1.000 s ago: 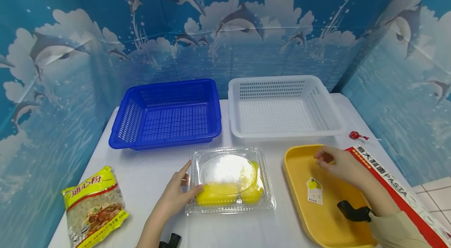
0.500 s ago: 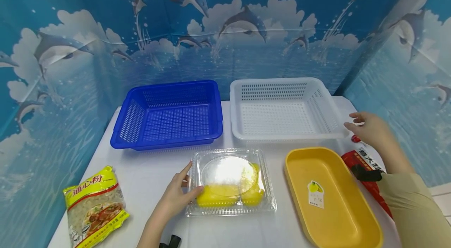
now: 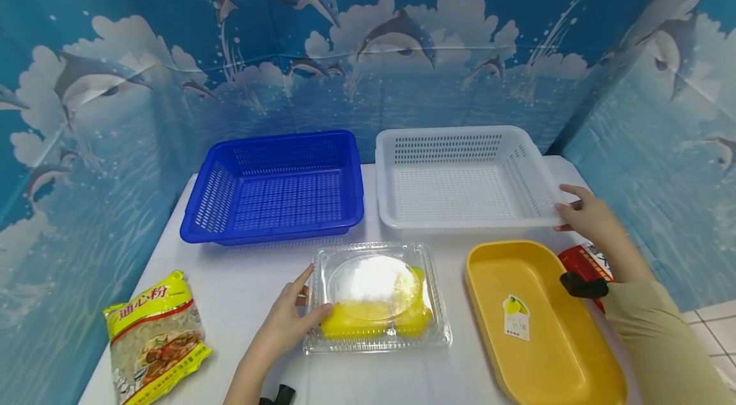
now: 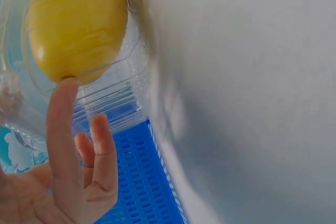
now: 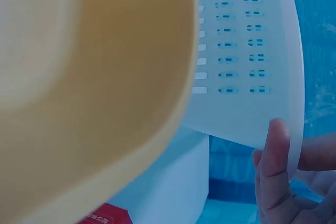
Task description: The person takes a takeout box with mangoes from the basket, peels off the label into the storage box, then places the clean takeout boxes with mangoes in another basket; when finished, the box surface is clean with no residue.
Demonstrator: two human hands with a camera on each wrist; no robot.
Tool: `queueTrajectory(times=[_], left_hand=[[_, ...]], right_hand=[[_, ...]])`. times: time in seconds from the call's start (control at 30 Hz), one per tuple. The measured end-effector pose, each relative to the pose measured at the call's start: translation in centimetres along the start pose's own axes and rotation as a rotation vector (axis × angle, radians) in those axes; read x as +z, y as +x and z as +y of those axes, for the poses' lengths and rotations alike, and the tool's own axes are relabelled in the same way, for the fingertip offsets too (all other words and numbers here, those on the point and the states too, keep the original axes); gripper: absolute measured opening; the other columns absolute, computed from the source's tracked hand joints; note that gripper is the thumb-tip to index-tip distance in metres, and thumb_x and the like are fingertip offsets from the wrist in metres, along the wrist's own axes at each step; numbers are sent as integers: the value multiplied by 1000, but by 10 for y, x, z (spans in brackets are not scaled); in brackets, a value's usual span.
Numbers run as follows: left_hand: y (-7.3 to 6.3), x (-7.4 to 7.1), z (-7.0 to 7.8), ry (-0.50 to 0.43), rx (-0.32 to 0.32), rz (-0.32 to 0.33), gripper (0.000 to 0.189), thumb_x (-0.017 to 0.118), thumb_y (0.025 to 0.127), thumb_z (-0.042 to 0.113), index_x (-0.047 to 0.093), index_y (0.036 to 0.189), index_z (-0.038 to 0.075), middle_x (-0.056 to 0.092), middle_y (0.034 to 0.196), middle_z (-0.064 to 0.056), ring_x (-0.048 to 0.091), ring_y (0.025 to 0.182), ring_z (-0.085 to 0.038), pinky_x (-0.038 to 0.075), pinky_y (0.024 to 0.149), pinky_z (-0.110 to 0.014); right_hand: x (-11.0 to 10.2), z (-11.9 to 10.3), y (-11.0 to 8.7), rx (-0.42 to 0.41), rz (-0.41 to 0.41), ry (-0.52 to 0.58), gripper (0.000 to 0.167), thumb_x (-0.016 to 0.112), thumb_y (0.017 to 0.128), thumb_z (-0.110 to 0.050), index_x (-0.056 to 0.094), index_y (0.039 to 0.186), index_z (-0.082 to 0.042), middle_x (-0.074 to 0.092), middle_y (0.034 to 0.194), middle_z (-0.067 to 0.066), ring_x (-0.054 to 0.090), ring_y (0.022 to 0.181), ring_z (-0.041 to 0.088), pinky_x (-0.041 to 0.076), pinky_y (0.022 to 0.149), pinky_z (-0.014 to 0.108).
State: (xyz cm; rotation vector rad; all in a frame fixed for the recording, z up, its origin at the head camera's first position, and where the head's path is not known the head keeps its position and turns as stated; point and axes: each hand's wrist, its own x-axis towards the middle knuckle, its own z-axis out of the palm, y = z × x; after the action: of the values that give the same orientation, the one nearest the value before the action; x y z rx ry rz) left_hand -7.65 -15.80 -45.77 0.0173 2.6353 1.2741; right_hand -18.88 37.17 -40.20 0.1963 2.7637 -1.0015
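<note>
My left hand (image 3: 285, 319) rests its thumb and fingers along the left side of a clear plastic clamshell box (image 3: 374, 344) with yellow, fruit-like things inside. In the left wrist view, a fingertip touches the clear wall beside a smooth yellow oval piece (image 4: 79, 24). At the back right, my right hand (image 3: 592, 220) grips the front right corner of a white plastic basket (image 3: 460, 224). The right wrist view has its fingers on both sides of the basket's rim, at the end of the slotted wall (image 5: 236, 111).
A blue basket (image 3: 276, 230) stands at the back left. A yellow tray (image 3: 552, 309) with a fruit sticker lies under the right forearm. A red pasta package (image 3: 581, 261) is partly hidden by the sleeve. A bag of macaroni (image 3: 158, 338) lies at the left.
My right hand has moved from above the yellow tray back and right to the white basket's corner and now grips its rim. The left hand has stayed at the clear box.
</note>
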Motion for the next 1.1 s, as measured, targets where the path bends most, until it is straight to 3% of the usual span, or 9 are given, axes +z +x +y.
queueTrajectory(times=[0.13, 0.4, 0.53, 0.73, 0.83, 0.93, 1.03, 1.1], left_hand=[[0, 1, -2, -1, 27, 15, 81, 73, 87, 41, 35, 154, 13, 56, 113, -13, 60, 110, -34, 54, 89, -54], [-2, -3, -4, 3, 127, 127, 71, 69, 92, 33, 37, 153, 14, 54, 103, -4, 61, 108, -29, 51, 92, -55], [-7, -17, 12, -15, 151, 123, 69, 68, 93, 29, 36, 153, 14, 57, 111, -8, 60, 111, -32, 54, 90, -52], [-6, -39, 46, -152, 190, 40, 68, 65, 96, 24, 33, 154, 16, 52, 127, -15, 55, 118, -35, 59, 72, -27], [3, -46, 65, -177, 258, 25, 67, 64, 97, 22, 31, 155, 16, 50, 126, -17, 54, 118, -36, 60, 71, -25], [19, -50, 85, -107, 305, 56, 67, 63, 97, 25, 31, 155, 16, 51, 123, -17, 56, 119, -36, 60, 82, -36], [39, -52, 104, -33, 291, 82, 70, 62, 97, 33, 29, 156, 17, 52, 122, -15, 57, 120, -35, 57, 90, -46], [56, -53, 116, -24, 268, 80, 71, 61, 97, 37, 27, 157, 18, 52, 122, -15, 56, 121, -34, 56, 91, -48]], right_hand=[[1, -3, 1, 18, 38, 7, 68, 41, 105, -33, 13, 155, 2, 44, 128, 39, 72, 83, 26, 47, 94, 50], [1, -9, 1, 51, 50, 11, 68, 42, 105, -33, 13, 157, -1, 43, 131, 38, 71, 83, 24, 53, 92, 47], [0, -9, 1, 53, 50, 19, 67, 42, 105, -32, 13, 156, 0, 44, 129, 38, 71, 81, 22, 52, 93, 48], [-2, -6, 2, 46, 48, 24, 66, 43, 105, -31, 14, 156, 0, 47, 125, 37, 72, 78, 19, 58, 86, 39], [-2, -5, 1, 36, 58, 11, 66, 43, 105, -32, 17, 155, 2, 49, 122, 36, 72, 79, 22, 59, 77, 31], [-1, -3, 0, 33, 65, 5, 65, 42, 105, -32, 17, 155, 2, 51, 120, 35, 72, 80, 24, 58, 87, 42], [2, -1, -1, 37, 66, 13, 65, 43, 105, -31, 18, 155, 2, 50, 121, 36, 71, 80, 24, 50, 96, 54], [4, -1, -1, 41, 64, 21, 65, 44, 105, -31, 17, 155, 1, 49, 122, 36, 71, 80, 24, 54, 93, 48]])
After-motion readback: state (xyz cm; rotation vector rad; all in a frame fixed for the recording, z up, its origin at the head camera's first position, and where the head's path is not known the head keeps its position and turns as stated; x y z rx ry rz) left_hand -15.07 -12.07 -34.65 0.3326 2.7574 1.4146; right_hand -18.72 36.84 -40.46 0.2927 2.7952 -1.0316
